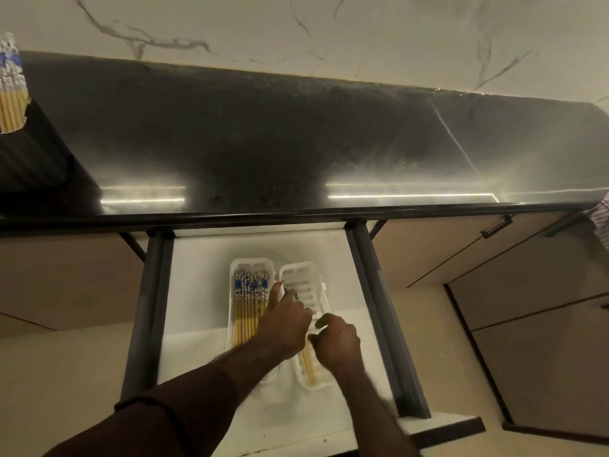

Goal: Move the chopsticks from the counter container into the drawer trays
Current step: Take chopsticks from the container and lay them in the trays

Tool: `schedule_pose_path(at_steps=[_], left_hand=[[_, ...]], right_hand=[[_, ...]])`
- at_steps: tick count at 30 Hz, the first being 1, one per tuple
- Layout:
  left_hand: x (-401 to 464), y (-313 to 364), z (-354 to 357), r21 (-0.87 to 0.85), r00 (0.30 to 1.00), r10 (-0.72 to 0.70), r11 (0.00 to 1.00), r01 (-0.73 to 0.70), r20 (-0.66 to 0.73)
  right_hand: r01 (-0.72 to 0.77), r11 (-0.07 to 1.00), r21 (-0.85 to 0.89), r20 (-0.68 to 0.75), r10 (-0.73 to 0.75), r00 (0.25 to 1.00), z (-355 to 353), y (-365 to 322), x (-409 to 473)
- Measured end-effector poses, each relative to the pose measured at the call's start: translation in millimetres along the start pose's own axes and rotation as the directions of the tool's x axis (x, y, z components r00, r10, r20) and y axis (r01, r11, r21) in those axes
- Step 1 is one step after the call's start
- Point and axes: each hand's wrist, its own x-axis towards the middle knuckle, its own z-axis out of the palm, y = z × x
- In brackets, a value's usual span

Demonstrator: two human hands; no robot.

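Note:
The open white drawer (204, 258) holds two white slotted trays side by side. The left tray (248, 262) contains several wooden chopsticks (247, 301) with blue-and-white tops. My left hand (285, 324) grips a small bunch of chopsticks (291, 293) over the right tray (306, 275), and their wooden ends (309, 362) show below my palm. My right hand (336, 344) hovers over the near part of the right tray with its fingers curled and nothing visible in them. More chopsticks stand in the counter container (11, 90) at the far left.
The dark glossy counter (296, 143) runs above the drawer. Closed brown cabinet fronts flank the drawer, with a black handle (497, 225) on the right. A striped cloth (601, 216) hangs at the right edge.

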Motion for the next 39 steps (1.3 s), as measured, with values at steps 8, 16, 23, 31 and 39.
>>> schedule_pose_path(at_steps=[8,16,23,31,39], left_hand=[[-49,-18,-54,-0.119,0.98,0.005,0.992,-0.03,-0.199],[-106,-29,-110,-0.272,0.948,-0.099,0.962,0.014,-0.302],[-169,-21,-138,-0.355,0.858,-0.217,0.934,0.044,-0.466],[-232,-47,-160,-0.369,0.779,-0.255,0.929,0.032,-0.574],[-283,-137,-181,-0.351,0.7,-0.267,0.936,0.026,-0.662]], right_hand=[[0.038,0.975,0.22,-0.21,0.01,0.978,-40,-39,-46],[0.25,0.952,0.175,-0.347,-0.178,0.921,-78,-76,-115],[0.402,0.903,0.15,-0.413,-0.312,0.856,-98,-99,-179],[0.465,0.877,0.123,-0.435,-0.373,0.819,-92,-135,-226],[0.564,0.818,0.114,-0.455,-0.462,0.761,-58,-224,-242]])
